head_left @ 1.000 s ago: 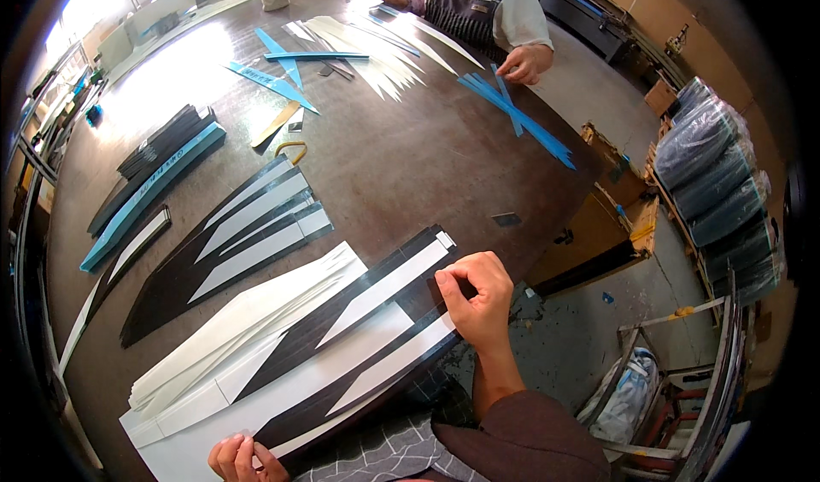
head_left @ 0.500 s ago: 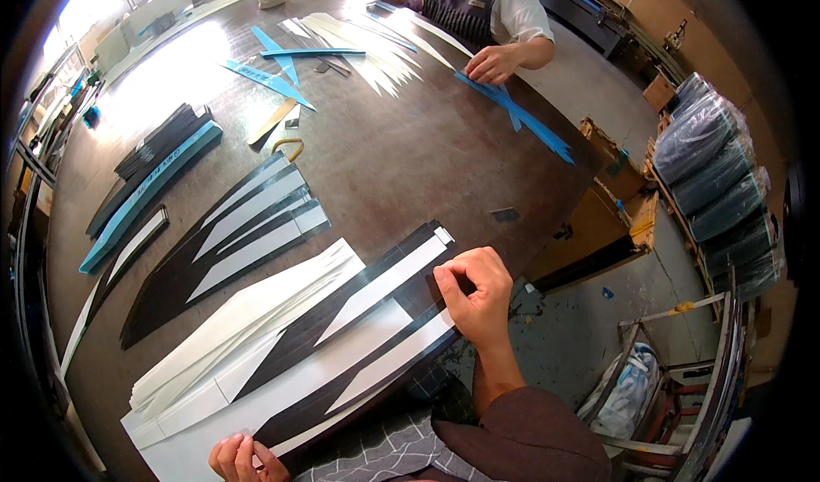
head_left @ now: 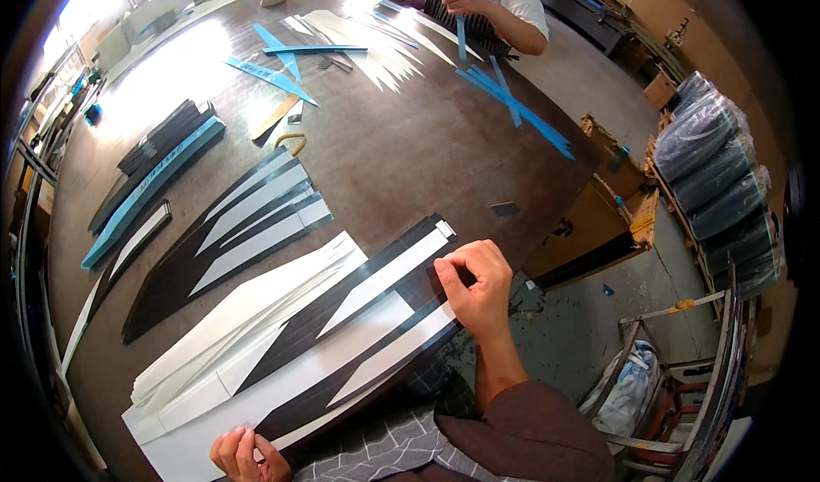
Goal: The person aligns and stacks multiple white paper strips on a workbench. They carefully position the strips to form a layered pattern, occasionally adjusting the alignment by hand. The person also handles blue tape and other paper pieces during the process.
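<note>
A long black strip with a white panel [head_left: 393, 358] and a pointed left end lies along the near table edge. My left hand [head_left: 249, 456] is closed, its thumb and fingers pinching the strip's pointed left tip. At the strip's other end my right hand [head_left: 477, 286] is closed too, thumb against forefinger; the exact grip is partly hidden. Just beyond lie a smooth white sheet [head_left: 342, 341] and a similar black-and-white strip [head_left: 397, 268]. Cream-white pointed pieces [head_left: 248, 307] are heaped to their left.
Fanned black-and-white strips [head_left: 162, 298] lie left, with a blue piece [head_left: 149, 192] and black strips beyond. Across the table [head_left: 410, 149], a co-worker's hand [head_left: 468, 2] holds a blue strip [head_left: 462, 38] above crossed blue strips [head_left: 530, 119]. A metal cart [head_left: 675, 379] stands right.
The co-worker's hand has risen from the crossed blue strips, lifting one upright. My two hands and the strip between them have barely moved.
</note>
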Action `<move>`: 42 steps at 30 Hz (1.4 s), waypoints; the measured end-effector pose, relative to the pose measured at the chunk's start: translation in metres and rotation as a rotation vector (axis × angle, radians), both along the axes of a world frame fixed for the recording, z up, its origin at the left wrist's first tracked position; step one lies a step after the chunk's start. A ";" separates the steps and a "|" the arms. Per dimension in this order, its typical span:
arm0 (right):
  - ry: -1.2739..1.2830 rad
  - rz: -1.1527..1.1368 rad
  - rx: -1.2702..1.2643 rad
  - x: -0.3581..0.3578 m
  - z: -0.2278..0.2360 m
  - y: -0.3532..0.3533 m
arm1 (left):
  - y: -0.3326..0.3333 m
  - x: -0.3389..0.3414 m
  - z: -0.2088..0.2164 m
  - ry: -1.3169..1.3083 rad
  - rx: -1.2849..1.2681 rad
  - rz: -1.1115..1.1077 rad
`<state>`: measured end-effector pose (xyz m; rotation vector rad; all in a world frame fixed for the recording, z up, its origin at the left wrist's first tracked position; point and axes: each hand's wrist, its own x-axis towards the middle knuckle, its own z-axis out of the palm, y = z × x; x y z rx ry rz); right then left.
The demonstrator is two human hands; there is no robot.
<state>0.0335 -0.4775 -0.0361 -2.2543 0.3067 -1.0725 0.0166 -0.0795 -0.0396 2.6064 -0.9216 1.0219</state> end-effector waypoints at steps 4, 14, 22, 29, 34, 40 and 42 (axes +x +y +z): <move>0.016 0.004 0.000 -0.001 0.000 0.001 | -0.009 -0.002 0.005 0.066 -0.100 0.072; 0.003 0.007 0.007 -0.001 -0.002 -0.001 | 0.000 0.002 -0.005 -0.021 -0.005 -0.004; -0.008 0.010 0.020 -0.001 0.002 0.000 | 0.002 0.005 -0.001 -0.034 0.044 -0.042; -0.011 0.009 0.020 -0.001 -0.001 -0.001 | -0.002 0.000 0.004 0.018 0.047 0.012; 0.001 0.001 0.019 -0.001 0.000 0.001 | -0.011 0.000 0.010 0.065 -0.108 0.045; 0.013 -0.009 0.002 -0.001 0.001 0.001 | -0.011 0.001 0.008 0.046 -0.108 0.037; 0.011 -0.008 -0.001 -0.001 0.001 0.001 | -0.010 0.001 0.008 0.032 -0.101 0.026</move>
